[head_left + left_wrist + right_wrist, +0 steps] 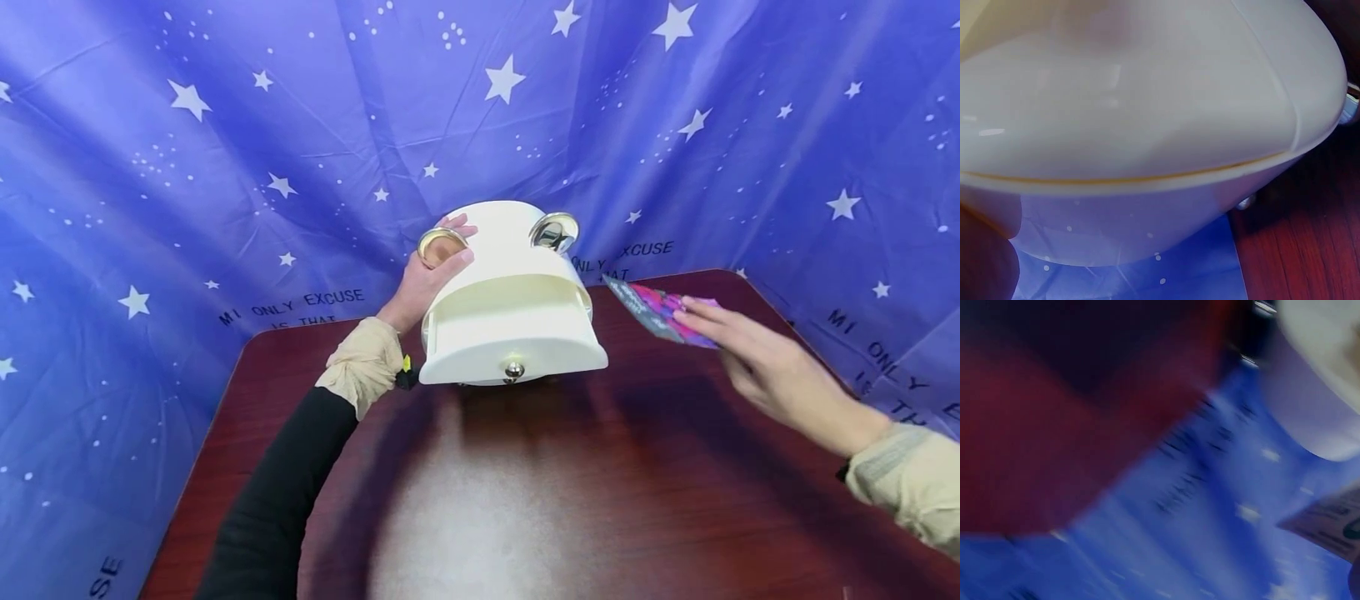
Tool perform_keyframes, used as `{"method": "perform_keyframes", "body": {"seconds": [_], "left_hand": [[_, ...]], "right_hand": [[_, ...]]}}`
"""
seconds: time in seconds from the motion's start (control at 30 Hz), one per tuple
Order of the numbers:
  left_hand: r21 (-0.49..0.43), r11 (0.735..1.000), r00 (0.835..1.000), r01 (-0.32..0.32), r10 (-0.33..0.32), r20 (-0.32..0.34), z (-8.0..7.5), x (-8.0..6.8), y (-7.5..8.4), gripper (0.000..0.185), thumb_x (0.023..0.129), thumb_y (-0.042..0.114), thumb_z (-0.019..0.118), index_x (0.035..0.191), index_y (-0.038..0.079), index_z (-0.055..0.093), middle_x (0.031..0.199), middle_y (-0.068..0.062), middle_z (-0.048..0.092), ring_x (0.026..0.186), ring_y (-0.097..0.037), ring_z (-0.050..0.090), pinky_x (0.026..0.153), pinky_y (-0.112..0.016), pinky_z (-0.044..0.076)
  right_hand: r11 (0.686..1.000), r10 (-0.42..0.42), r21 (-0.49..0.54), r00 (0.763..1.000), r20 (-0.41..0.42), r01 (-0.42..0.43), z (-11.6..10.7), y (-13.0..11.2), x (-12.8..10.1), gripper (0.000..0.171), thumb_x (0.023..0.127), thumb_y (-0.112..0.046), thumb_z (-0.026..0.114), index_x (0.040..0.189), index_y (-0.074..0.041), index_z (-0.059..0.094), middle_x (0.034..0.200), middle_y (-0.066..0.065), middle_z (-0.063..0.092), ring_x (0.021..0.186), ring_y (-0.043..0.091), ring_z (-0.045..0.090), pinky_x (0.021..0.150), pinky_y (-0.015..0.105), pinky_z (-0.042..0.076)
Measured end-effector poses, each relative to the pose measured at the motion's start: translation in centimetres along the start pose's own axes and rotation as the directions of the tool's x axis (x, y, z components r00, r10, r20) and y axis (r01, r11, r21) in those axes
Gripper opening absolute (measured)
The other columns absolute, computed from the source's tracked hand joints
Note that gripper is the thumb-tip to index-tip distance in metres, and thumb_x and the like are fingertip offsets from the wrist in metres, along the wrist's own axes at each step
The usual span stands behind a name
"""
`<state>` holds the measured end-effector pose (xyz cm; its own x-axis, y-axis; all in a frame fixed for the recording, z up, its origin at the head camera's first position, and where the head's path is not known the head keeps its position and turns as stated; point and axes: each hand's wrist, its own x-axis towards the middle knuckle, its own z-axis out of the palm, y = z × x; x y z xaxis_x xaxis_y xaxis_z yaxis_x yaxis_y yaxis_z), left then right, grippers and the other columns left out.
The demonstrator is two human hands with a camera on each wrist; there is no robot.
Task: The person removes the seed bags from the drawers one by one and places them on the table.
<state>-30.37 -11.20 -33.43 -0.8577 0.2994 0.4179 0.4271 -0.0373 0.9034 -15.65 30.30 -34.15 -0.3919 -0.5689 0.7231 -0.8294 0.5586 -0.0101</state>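
Note:
A white rounded drawer box with two shiny gold ear-like pieces stands toward the back of the table. Its front drawer is pulled out, with a round metal knob on the front. My left hand rests on the box's upper left, thumb and fingers extended on either side of the left gold ear. In the left wrist view the white shell fills most of the picture. Off to the box's right, my right hand pinches a flat pink, purple and grey packet above the table.
The dark red wooden table has rounded back corners. A blue curtain with white stars and black lettering hangs close behind and on both sides. The right gold ear sticks out from the box on the side facing the packet.

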Motion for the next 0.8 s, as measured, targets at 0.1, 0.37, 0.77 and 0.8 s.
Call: {"method": "perform_keyframes", "body": {"seconds": [0.1, 0.37, 0.77, 0.8], "left_hand": [[0.013, 1.000, 1.000, 0.006, -0.006, -0.003, -0.1, -0.2, -0.2, 0.038, 0.098, 0.011, 0.061, 0.132, -0.005, 0.061, 0.157, -0.007, 0.049, 0.152, -0.012, 0.038, 0.129, -0.028, 0.028], [0.022, 1.000, 1.000, 0.007, -0.007, 0.005, 0.0, -0.7, -0.8, 0.039, 0.098, 0.011, 0.060, 0.134, -0.006, 0.060, 0.158, -0.009, 0.048, 0.154, -0.013, 0.034, 0.130, -0.028, 0.025], [-0.003, 1.000, 1.000, -0.013, 0.013, 0.007, 0.2, 0.0, 0.0, 0.040, 0.097, 0.009, 0.060, 0.134, -0.007, 0.059, 0.156, -0.011, 0.049, 0.153, -0.013, 0.036, 0.130, -0.027, 0.026], [-0.002, 1.000, 1.000, -0.014, 0.014, 0.006, 0.2, 0.1, 0.1, 0.040, 0.097, 0.009, 0.060, 0.134, -0.007, 0.059, 0.156, -0.011, 0.050, 0.152, -0.014, 0.038, 0.129, -0.028, 0.028]], "right_hand": [[0.997, 0.065, -0.035, 0.995, 0.080, -0.062, 1.9, 1.2, -3.0, 0.049, 0.108, -0.029, 0.032, 0.131, -0.003, 0.067, 0.142, 0.015, 0.064, 0.147, -0.002, 0.039, 0.126, 0.014, 0.026], [0.986, 0.146, -0.124, 0.945, 0.292, -0.114, 5.6, 2.9, -7.8, 0.055, 0.088, -0.004, 0.055, 0.139, -0.020, 0.063, 0.145, 0.007, 0.062, 0.135, 0.015, 0.057, 0.109, 0.013, 0.043], [0.970, 0.244, -0.122, 0.851, 0.466, -0.211, 7.0, 2.2, -9.9, 0.066, 0.075, -0.003, 0.079, 0.136, -0.026, 0.065, 0.152, 0.012, 0.053, 0.123, 0.032, 0.064, 0.082, 0.036, 0.062], [0.965, 0.263, -0.133, 0.834, 0.485, -0.227, 7.0, 2.2, -9.9, 0.066, 0.076, -0.006, 0.080, 0.136, -0.027, 0.064, 0.152, 0.011, 0.054, 0.125, 0.032, 0.064, 0.086, 0.042, 0.062]]}}
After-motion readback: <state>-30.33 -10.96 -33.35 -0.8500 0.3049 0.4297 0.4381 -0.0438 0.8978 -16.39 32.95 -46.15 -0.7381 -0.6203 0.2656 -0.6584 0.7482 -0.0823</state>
